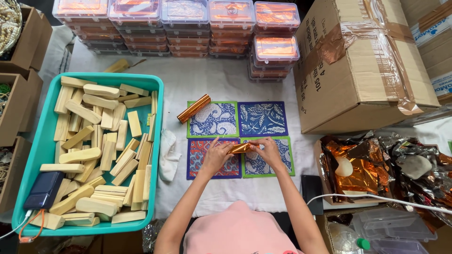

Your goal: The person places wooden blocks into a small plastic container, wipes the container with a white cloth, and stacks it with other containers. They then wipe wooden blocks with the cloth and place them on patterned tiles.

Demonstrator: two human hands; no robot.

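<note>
Nearest the camera, below the person's pink-clad lap, the two forearms reach out to a small oblong block wrapped in shiny copper-coloured foil (240, 148), held just above four patterned square mats laid in a block on the white-covered tabletop (207, 84). The left hand (215, 155) pinches its left end and the right hand (269, 151) pinches its right end, each grip pressed onto the foil. The piece looks light and stiff inside, but its foil skin seems slippery and easily creased, so holding it by the ends, as now, is likely the safest way. A second foil-wrapped stick (193, 108) lies at an angle on the upper left mat's corner. To the left, a turquoise plastic tray (158, 141) is heaped with bare pale wooden blocks, with a dark blue power bank (44, 189) in its near corner. To the right lie crumpled sheets of copper foil (358, 171), behind them a taped cardboard box (362, 61), and along the far edge stacks of clear lidded plastic boxes (188, 23).
</note>
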